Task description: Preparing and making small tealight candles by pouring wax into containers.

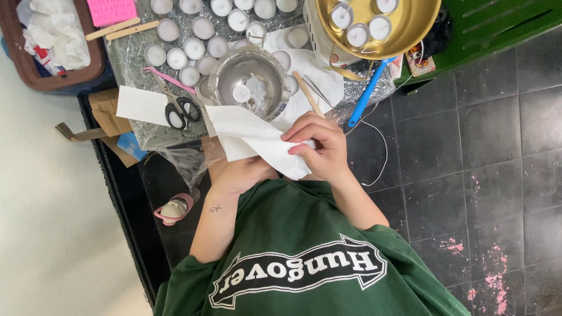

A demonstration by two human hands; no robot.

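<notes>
Tissue [257, 140], white and crumpled, sits between both hands just below the steel bowl [250, 82]. Her right hand [319, 146] has its grip clenched on the tissue from above; the left hand [243, 174] cups it underneath, fingers hidden. Scissors [178, 108] lie nearby on the surface [137, 64], among small candles [193, 48].

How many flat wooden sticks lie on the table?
3. Two flat wooden sticks lie together by the pink card, top left; one lies right of the round steel bowl. More may hide.

Black-handled scissors [178, 108] lie beside a steel bowl [250, 82], among small white candles [193, 48].
</notes>
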